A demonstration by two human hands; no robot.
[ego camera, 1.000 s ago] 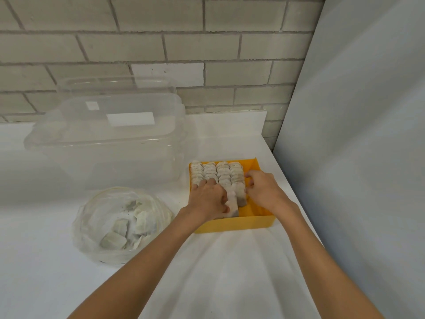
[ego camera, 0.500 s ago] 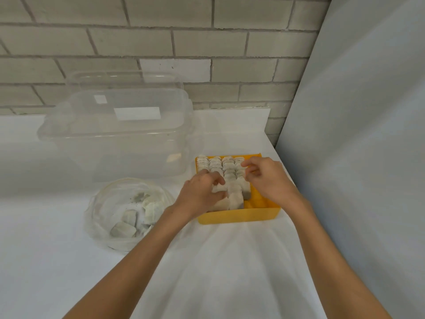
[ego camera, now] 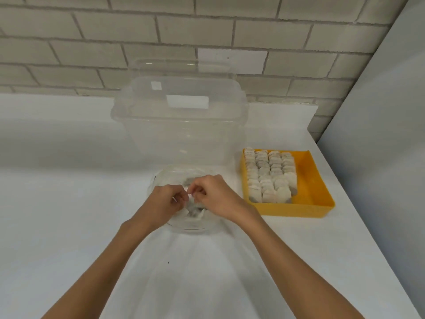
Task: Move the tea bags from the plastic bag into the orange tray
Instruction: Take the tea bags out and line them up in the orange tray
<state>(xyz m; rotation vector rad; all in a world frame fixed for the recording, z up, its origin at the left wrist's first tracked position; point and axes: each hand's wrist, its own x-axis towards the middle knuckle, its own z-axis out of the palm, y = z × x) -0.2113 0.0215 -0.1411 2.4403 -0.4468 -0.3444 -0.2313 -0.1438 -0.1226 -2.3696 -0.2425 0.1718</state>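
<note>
The clear plastic bag [ego camera: 161,178] lies open on the white table, with loose tea bags [ego camera: 195,211] inside it, mostly hidden by my hands. My left hand [ego camera: 166,203] and my right hand [ego camera: 212,195] are both over the bag, fingertips curled together, pinching a small white tea bag between them. To the right stands the orange tray [ego camera: 310,180]. Several rows of tea bags [ego camera: 269,174] fill its left part, while its right strip is bare.
A large clear lidded storage box [ego camera: 179,120] stands behind the bag against the brick wall. A grey panel [ego camera: 379,134] rises along the table's right edge, close to the tray.
Both hands have left the orange tray and moved left to the plastic bag, where they now pinch a tea bag. The view has shifted left too.
</note>
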